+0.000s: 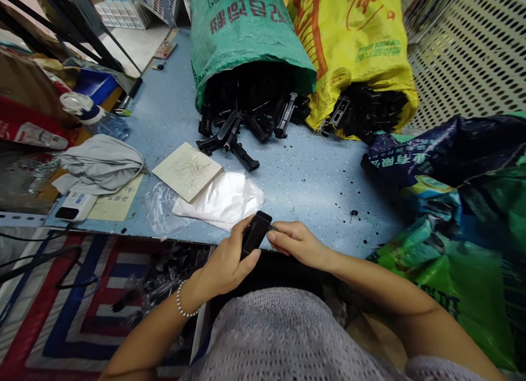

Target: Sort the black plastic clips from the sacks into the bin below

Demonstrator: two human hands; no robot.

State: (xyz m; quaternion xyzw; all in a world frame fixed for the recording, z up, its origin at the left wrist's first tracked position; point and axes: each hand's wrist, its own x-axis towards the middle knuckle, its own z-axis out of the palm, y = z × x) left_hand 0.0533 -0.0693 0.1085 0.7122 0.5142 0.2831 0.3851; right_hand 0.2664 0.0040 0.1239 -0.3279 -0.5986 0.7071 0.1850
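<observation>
My left hand (225,260), with a beaded bracelet at its wrist, grips an oblong black plastic part (258,227) at the table's front edge. The part is tilted, its rounded top end pointing away from me. Thumb and fingers of my right hand (298,241) are pinched at the part's right side, around a small dark piece that is too small to name. Just beyond my left hand lie white plastic sheets (230,200) and a square cream tile (188,172) with fine scraps on it. Several similar black parts (230,132) spill onto the table farther back.
A green sack (250,36) and a yellow sack (353,36), both holding black parts, lie open on the blue table (312,167). Dark and green bags (456,260) crowd the right side. A grey cloth (102,162), a bottle (98,118) and a white device (77,206) are left.
</observation>
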